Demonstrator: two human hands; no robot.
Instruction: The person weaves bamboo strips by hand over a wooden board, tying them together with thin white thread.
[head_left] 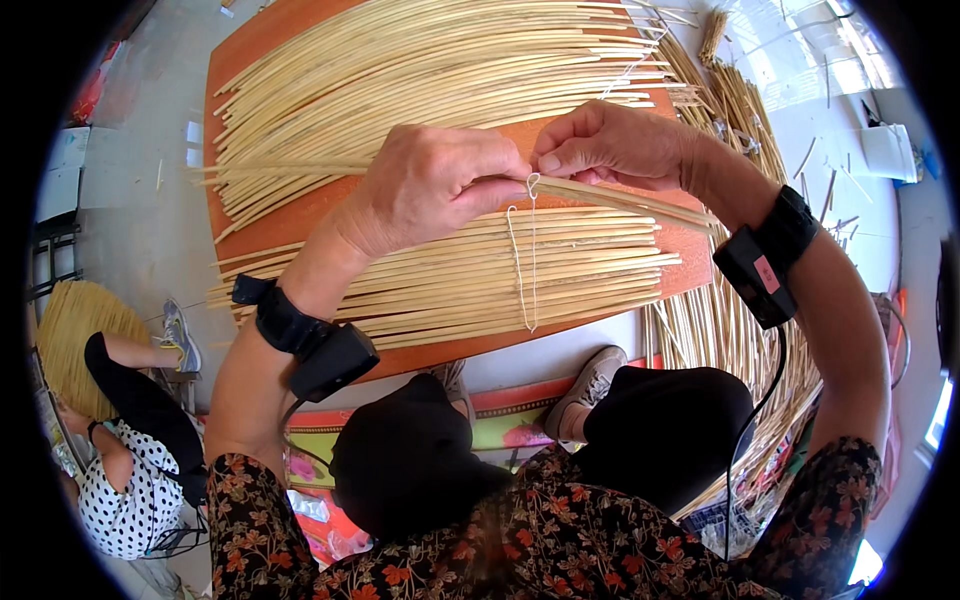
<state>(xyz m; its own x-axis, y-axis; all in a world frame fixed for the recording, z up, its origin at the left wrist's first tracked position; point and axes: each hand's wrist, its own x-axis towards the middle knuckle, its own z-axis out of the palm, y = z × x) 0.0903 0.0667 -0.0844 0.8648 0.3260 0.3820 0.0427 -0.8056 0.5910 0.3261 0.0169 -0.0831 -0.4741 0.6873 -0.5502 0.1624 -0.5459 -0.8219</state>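
Note:
My left hand (pixel 425 185) is closed around a few thin straw-coloured stalks (pixel 630 202), held level above the table. A white string (pixel 534 255) loops over these stalks beside my left thumb and hangs down over the lower row of stalks (pixel 600 245). Just right of that loop, my right hand (pixel 635 145) has its thumb and fingers pinched together, apparently on the string, though its end is hidden between the fingertips. A wider row of stalks (pixel 400 85) lies across the far part of the orange-brown table (pixel 690 255).
Loose stalks (pixel 760 370) are heaped on the right, with more beyond the table corner. At lower left sits a person in a polka-dot top (pixel 130 490) beside a straw bundle (pixel 90 330). A white bucket (pixel 888 152) stands far right. A patterned mat (pixel 505 400) lies under my feet.

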